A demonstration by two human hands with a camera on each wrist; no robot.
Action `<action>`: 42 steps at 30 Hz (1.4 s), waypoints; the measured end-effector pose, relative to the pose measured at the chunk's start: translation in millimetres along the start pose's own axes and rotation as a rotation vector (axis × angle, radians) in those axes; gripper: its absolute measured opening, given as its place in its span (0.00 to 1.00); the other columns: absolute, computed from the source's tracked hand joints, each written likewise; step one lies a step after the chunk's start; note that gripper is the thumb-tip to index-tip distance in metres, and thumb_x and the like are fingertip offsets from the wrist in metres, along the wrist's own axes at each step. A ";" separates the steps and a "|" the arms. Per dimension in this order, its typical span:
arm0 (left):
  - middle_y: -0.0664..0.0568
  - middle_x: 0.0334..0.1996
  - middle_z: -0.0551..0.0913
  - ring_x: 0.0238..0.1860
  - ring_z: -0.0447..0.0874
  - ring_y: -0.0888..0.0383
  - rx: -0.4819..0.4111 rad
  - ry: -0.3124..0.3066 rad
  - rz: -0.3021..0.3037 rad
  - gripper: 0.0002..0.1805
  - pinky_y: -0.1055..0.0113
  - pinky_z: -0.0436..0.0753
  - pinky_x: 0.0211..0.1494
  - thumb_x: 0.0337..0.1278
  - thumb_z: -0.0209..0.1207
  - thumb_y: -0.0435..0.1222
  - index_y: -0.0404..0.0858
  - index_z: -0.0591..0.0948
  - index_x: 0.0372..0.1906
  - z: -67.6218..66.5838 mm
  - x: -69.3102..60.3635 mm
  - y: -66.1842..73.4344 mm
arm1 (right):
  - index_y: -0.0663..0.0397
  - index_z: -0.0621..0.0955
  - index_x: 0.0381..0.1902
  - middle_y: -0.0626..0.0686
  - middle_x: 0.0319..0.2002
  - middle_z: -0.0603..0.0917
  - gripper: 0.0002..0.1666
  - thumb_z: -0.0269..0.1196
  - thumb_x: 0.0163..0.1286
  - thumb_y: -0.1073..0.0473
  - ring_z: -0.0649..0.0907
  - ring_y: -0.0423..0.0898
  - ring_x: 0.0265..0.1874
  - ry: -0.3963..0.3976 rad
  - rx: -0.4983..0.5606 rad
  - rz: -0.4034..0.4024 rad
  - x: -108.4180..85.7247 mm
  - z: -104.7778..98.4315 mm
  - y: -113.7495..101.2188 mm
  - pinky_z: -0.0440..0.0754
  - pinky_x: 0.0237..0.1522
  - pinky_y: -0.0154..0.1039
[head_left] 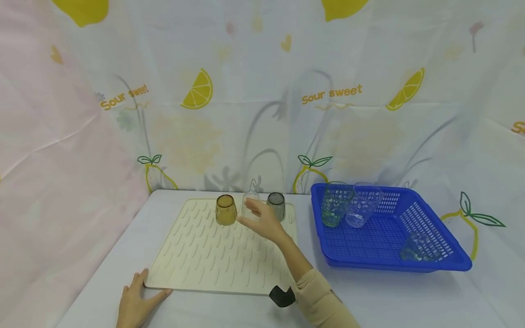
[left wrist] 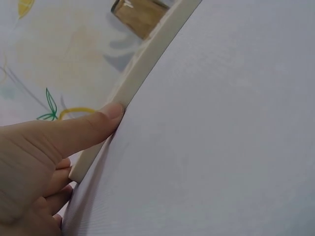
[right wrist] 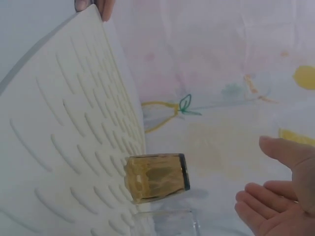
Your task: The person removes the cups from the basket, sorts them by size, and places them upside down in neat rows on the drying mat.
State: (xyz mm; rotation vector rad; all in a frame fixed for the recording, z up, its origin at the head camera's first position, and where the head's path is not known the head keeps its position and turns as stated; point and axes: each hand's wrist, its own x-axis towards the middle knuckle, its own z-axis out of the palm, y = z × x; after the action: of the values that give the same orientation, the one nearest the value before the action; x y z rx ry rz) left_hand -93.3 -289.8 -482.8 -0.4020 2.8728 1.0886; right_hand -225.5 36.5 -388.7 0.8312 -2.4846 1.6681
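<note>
My left hand (head_left: 137,298) (left wrist: 54,157) grips the near left corner of the cream ridged mat (head_left: 205,259) (left wrist: 152,51) (right wrist: 59,113), thumb against the front edge and fingers at the left side. In the head view my right hand (head_left: 265,222) is over the mat's far part, thumb and fingers apart, holding nothing; the right wrist view shows the same hand (right wrist: 278,196) away from the glasses. Three glasses stand in a row: amber (head_left: 226,212) (right wrist: 157,178), clear (head_left: 251,196) (right wrist: 170,223) and grey (head_left: 277,205). The hand partly hides the clear and grey ones.
Right of the mat, a blue basket (head_left: 336,259) holds a green-tinted glass (head_left: 334,209) and a clear glass (head_left: 362,209) leaning at its back left, plus glassware (head_left: 418,248) at its right. A printed curtain (head_left: 254,127) hangs behind the table (head_left: 213,312).
</note>
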 end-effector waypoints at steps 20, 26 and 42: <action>0.23 0.64 0.51 0.60 0.43 0.15 0.013 0.094 -0.018 0.51 0.27 0.50 0.61 0.42 0.70 0.47 0.22 0.58 0.65 3.0 0.8 -5.6 | 0.73 0.67 0.63 0.69 0.59 0.73 0.36 0.66 0.61 0.62 0.74 0.60 0.59 0.046 0.015 -0.023 -51.0 -43.7 -0.4 0.73 0.60 0.49; 0.24 0.64 0.52 0.59 0.45 0.15 0.016 0.116 -0.021 0.50 0.27 0.50 0.61 0.40 0.71 0.47 0.23 0.60 0.64 4.2 0.6 -5.7 | 0.70 0.67 0.64 0.67 0.60 0.72 0.36 0.66 0.61 0.61 0.73 0.58 0.61 0.058 0.010 0.025 -69.4 -60.6 1.6 0.72 0.62 0.46; 0.23 0.65 0.49 0.61 0.40 0.16 -0.010 0.071 -0.040 0.51 0.27 0.47 0.62 0.42 0.70 0.47 0.25 0.58 0.66 1.5 2.2 -2.1 | 0.68 0.71 0.61 0.64 0.55 0.78 0.33 0.67 0.60 0.64 0.78 0.59 0.54 0.319 -0.136 0.063 -132.0 -114.8 15.1 0.78 0.55 0.43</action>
State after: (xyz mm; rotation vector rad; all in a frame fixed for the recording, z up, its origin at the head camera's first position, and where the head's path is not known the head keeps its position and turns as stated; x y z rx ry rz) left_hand -94.9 -290.8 -485.6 -0.5060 2.9072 1.1052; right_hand -148.9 194.4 -394.7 0.4369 -2.3887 1.4901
